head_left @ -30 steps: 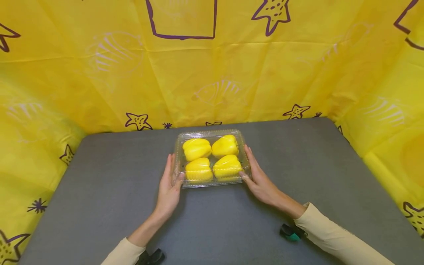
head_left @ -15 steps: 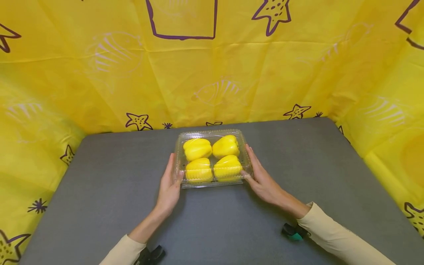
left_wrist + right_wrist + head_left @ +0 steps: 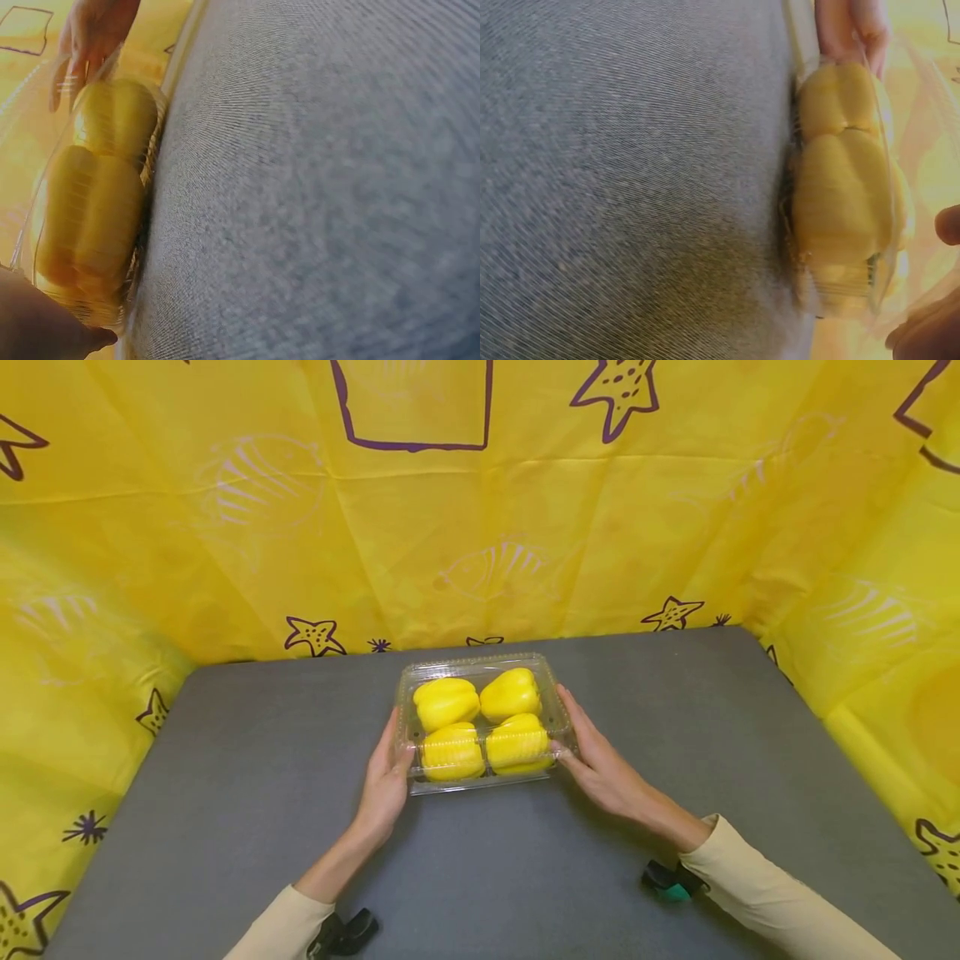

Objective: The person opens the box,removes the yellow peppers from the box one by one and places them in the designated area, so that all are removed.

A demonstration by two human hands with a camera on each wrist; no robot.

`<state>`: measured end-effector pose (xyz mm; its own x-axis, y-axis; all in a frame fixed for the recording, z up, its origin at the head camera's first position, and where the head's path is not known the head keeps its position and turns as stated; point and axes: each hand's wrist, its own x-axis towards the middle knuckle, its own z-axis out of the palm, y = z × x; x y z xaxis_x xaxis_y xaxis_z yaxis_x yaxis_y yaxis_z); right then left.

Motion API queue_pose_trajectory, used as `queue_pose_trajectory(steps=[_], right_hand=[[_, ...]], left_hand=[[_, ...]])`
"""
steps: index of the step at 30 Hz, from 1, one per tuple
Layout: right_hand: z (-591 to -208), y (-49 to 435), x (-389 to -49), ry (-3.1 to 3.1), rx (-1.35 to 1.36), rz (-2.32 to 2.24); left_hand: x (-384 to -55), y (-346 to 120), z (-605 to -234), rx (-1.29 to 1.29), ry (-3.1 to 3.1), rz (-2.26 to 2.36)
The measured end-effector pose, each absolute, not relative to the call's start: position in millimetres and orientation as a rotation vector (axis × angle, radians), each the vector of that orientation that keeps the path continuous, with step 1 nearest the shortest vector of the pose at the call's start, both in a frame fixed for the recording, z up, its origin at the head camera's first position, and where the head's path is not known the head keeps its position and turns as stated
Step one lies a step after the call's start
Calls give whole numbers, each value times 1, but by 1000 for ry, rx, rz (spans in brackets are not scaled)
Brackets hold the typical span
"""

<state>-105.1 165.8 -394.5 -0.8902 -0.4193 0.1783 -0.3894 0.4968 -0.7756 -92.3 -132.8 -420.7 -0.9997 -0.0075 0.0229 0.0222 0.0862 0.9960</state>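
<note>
A clear plastic clamshell container (image 3: 477, 661) with a ribbed rim holds several yellow bell peppers (image 3: 446, 703) in two rows. Its lid looks shut. My left hand (image 3: 384, 789) grips its left side, fingers along the wall and thumb over the near corner. On the opposite side my right hand (image 3: 611, 783) holds it the same way, thumb at the front. Both wrist views show the peppers through the clear wall, blurred, close over the grey surface. Fingertips under the container are hidden. Whether the base touches the table, I cannot tell.
The grey tabletop (image 3: 225, 793) spreads around the container. Behind and beside it hangs a yellow cloth (image 3: 420, 527) printed with starfish and fish. Dark wrist mounts (image 3: 348, 933) sit under the forearms.
The peppers sit slightly nearer to me, and the container's near edge has come a little toward me. My right hand has shifted slightly right. Both hands keep their hold.
</note>
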Motion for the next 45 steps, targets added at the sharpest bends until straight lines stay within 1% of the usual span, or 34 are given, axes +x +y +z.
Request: queue_pose_trajectory(steps=[10,19,25,37,45], right_hand=[[-387,164,-106,2733,-768,-1336],[-382,165,-103,2735,-740,-1362],[-378,164,-104,2741,-767,-1390],[-362,162,-115,2913,-825,-1423],[-351,165,-125,2904,-907,-1509]], left_hand=[[-97,-135,-419,-7,-2296,-2099],[-103,-131,-421,-74,-2266,-2128],[-105,-131,-421,-38,-2270,-2135],[-104,-131,-421,62,-2368,-2042],[-106,-131,-421,28,-2331,-2088]])
